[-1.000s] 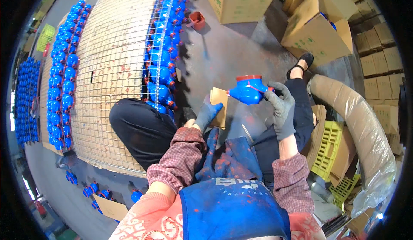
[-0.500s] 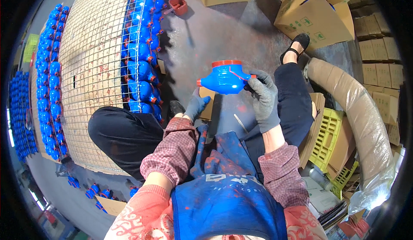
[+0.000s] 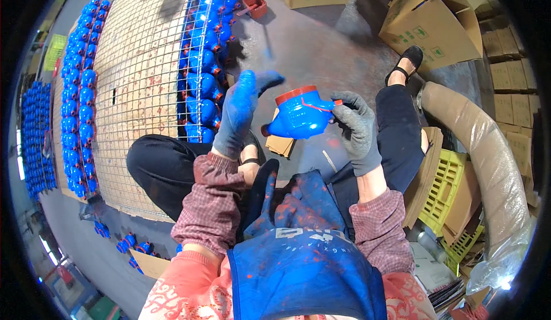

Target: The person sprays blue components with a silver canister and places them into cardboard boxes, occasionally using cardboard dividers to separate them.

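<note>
A blue meter body [image 3: 301, 116] with a red threaded rim hangs tilted in front of me, like a water meter housing. My right hand [image 3: 359, 130], in a grey glove, is closed round its right pipe end, whose red tip shows beside the fingers. To the upper left, apart from the body, my left hand [image 3: 238, 110] is raised in a grey glove stained blue. Its fingers are stretched out and partly blurred, and I see nothing in them.
Rows of blue meter bodies [image 3: 201, 84] line a wire mesh rack [image 3: 138, 79] at left. A red container [image 3: 255, 5] stands on the floor ahead. Cardboard boxes [image 3: 430, 27] are at the far right, near a wrapped brown tube [image 3: 476, 130] and yellow crates [image 3: 441, 191].
My left hand has risen away from the meter body's left end, up and to the left. The body has tilted, its left end lower, still in my right hand. The view has shifted slightly.
</note>
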Tool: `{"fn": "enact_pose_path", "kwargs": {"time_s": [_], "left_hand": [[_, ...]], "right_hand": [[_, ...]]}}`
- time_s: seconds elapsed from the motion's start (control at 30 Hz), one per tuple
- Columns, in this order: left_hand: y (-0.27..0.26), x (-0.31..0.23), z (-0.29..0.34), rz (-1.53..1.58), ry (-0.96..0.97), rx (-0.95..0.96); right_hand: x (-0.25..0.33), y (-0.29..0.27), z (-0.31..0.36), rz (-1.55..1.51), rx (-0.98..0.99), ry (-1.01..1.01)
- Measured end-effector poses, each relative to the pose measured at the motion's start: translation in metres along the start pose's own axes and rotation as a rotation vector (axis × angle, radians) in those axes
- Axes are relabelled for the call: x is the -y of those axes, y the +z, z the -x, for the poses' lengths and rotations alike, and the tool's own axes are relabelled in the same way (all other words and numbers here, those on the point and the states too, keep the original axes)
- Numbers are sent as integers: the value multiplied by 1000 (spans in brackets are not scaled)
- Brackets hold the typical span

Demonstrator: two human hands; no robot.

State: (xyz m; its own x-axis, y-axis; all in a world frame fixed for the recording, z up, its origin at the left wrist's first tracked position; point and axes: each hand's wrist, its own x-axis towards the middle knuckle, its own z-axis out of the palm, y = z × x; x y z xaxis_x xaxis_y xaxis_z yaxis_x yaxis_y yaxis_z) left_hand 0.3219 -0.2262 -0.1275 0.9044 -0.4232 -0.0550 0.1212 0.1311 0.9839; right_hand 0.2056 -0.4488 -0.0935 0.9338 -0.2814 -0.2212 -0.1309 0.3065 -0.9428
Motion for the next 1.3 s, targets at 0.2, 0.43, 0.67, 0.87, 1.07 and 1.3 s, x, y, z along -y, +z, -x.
{"fn": "enact_pose_path", "kwargs": {"time_s": [0.2, 0.43, 0.67, 0.87, 1.07, 1.3], "left_hand": [[18, -59, 45, -52, -76, 141], [18, -55, 99, 287, -272, -107], [7, -34, 119, 534, -326, -156], [-28, -24, 131, 485, -130, -266], [-76, -61, 145, 827, 45, -321], [-108, -131, 149, 951, 213, -310]], "right_hand": [[8, 12, 7, 49, 94, 20], [19, 42, 15, 266, 257, -24], [15, 72, 23, 280, 326, 37], [18, 112, 30, 105, 309, -99], [4, 100, 30, 209, 374, -97], [-4, 64, 56, 432, 244, -66]]}}
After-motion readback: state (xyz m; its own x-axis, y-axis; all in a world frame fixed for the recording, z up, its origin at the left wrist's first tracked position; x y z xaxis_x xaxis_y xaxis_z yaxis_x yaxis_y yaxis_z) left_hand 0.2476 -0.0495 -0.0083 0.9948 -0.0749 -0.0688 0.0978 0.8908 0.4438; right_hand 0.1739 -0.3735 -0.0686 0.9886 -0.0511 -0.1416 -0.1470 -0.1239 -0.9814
